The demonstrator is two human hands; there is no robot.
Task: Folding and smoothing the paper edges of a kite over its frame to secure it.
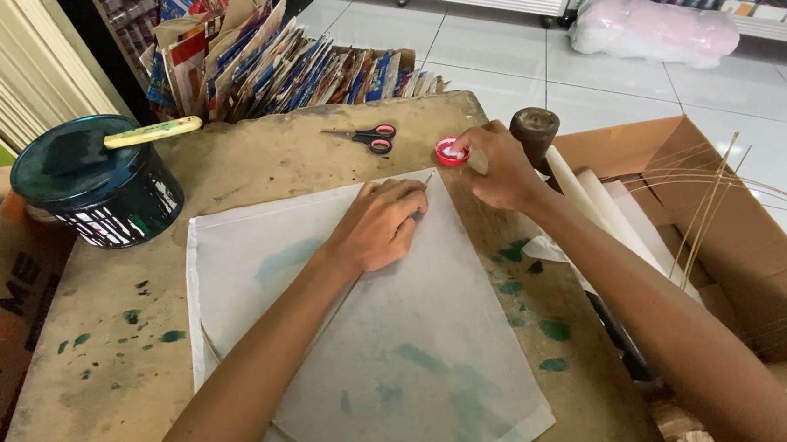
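Paper (366,345), thin and white, lay flat on the worktable (108,402), its spine stick unglued as yet; the left hand (377,224) pinched that stick near the top corner, the right hand (494,164) closed on something small beside a red cap (450,153); colourful printed packets (287,61) crowded a box beyond

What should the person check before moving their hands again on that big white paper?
1. Thin white paper sheet lies flat on the stained wooden table: ok.
2. Left hand presses the sheet's top corner: ok.
3. Right hand at the small red round cap: ok.
4. Whether the cap holds glue: cannot tell.
5. Red-handled scissors lie clear of both hands: ok.
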